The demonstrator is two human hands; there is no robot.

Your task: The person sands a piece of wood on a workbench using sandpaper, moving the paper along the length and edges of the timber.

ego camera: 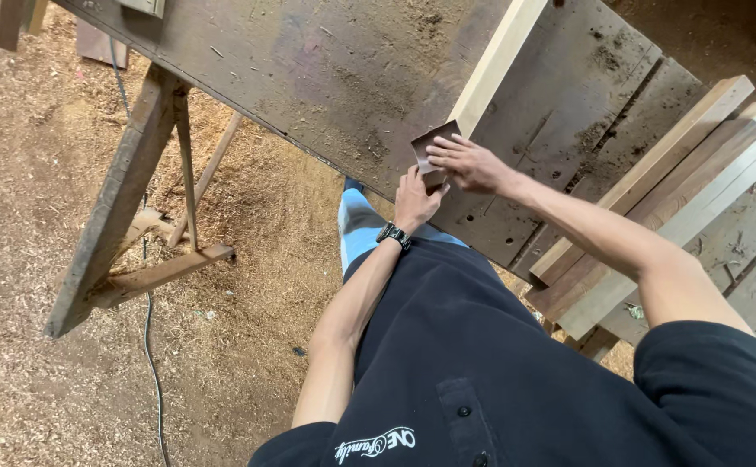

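Observation:
A pale wooden bar (496,62) lies across a worn, dusty workbench (326,78), its near end at the bench's front edge. A dark brown sheet, like sandpaper (430,140), is folded around that end. My right hand (469,164) lies on top of the sheet and the bar's end, fingers spread flat. From below, my left hand (417,197), with a black watch on the wrist, grips the sheet's lower part at the bench edge.
Several longer wooden bars (672,199) are stacked on the bench to the right. A wooden trestle leg (127,190) stands at the left. Sawdust covers the floor (41,173), and a thin cable (147,337) runs across it.

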